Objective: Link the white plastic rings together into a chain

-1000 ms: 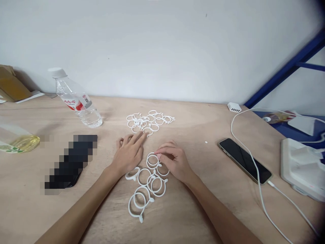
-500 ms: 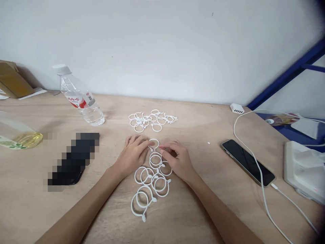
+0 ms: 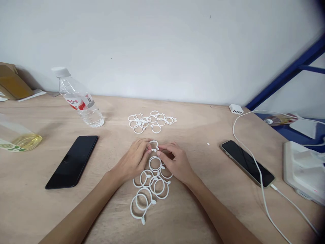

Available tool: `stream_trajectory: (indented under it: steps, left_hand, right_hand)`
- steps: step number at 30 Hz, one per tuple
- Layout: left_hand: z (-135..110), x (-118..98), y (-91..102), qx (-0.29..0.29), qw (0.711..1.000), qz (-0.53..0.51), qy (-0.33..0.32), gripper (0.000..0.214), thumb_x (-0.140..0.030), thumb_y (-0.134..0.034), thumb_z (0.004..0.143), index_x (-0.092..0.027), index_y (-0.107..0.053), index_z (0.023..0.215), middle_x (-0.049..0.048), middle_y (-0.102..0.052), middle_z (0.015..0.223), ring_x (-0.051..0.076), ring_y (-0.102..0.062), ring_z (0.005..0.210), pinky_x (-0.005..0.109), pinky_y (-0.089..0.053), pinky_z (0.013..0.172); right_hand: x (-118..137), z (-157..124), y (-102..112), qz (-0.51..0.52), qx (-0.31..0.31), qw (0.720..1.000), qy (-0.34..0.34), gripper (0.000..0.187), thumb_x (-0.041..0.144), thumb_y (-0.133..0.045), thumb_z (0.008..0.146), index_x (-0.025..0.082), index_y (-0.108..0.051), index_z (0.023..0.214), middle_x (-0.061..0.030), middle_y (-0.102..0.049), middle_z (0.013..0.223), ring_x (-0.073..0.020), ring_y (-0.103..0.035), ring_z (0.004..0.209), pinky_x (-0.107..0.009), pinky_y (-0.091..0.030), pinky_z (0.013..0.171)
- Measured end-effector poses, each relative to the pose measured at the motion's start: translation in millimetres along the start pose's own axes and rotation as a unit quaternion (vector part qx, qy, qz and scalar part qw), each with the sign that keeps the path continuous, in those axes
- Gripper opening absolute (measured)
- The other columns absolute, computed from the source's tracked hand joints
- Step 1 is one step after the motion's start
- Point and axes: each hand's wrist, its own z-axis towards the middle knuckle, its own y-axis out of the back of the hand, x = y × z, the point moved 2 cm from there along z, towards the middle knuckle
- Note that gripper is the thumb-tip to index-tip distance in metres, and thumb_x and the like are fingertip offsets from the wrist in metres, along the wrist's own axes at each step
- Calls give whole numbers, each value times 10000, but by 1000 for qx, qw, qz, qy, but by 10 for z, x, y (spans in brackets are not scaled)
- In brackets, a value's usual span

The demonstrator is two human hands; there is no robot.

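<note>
While both hands pinch a white ring [image 3: 153,145], the bottle [image 3: 80,101] holds water.

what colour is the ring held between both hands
White, like the other rings; the ring shows best in the head view.

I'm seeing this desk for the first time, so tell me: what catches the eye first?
Both hands meet mid-table: the left hand and right hand pinch one white plastic ring between their fingers. Below it a string of joined rings trails toward the viewer, and a loose pile of rings lies farther back, near the water bottle.
</note>
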Motion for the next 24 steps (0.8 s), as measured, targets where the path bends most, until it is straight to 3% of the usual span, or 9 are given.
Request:
stream_trajectory:
  steps: [3, 8, 12, 18, 24]
  left_hand:
    - [-4, -24, 3, -20, 999, -25, 12, 135, -275, -431, 933, -198, -478, 1034, 120, -583, 1161, 234, -535, 1111, 433, -444, 957]
    - [-9, -25, 4, -40, 999, 14, 5, 403, -376, -544, 887, -193, -494, 1242, 119, -580, 1161, 248, -545, 1094, 419, -456, 957]
    - [-19, -14, 21, -61, 997, 42, -38, 401, -426, -646, 810, -179, -590, 1121, 106, -643, 1069, 239, -598, 1019, 385, -497, 907]
    - [-47, 15, 41, -169, 980, 87, -63, 330, -443, -668, 757, -194, -633, 971, 57, -704, 755, 204, -678, 774, 326, -563, 759]
    - [-41, -26, 45, -173, 975, 91, -109, 235, -390, -658, 765, -190, -634, 886, 8, -634, 564, 150, -610, 566, 263, -535, 587]
  right_hand:
    - [-4, 1, 23, 28, 4, 1000, -9, 147, 236, -611, 815, 224, -721, 911, -46, -697, 851, -188, -581, 837, -313, -455, 674]
    - [-2, 3, 49, 73, 25, 997, -28, 192, 222, -554, 839, 235, -736, 901, -38, -697, 859, -187, -583, 857, -314, -446, 724]
    - [-8, 6, 64, 107, 18, 993, -45, 206, 197, -563, 789, 246, -741, 881, -32, -700, 916, -192, -591, 897, -324, -449, 794]
    - [-25, 8, 121, 152, 9, 984, -94, 302, 165, -524, 697, 252, -748, 880, -8, -703, 893, -155, -585, 754, -291, -478, 707]
    - [12, -3, 72, 146, 45, 986, -66, 182, 280, -648, 769, 242, -752, 914, -35, -723, 925, -173, -624, 804, -296, -488, 686]
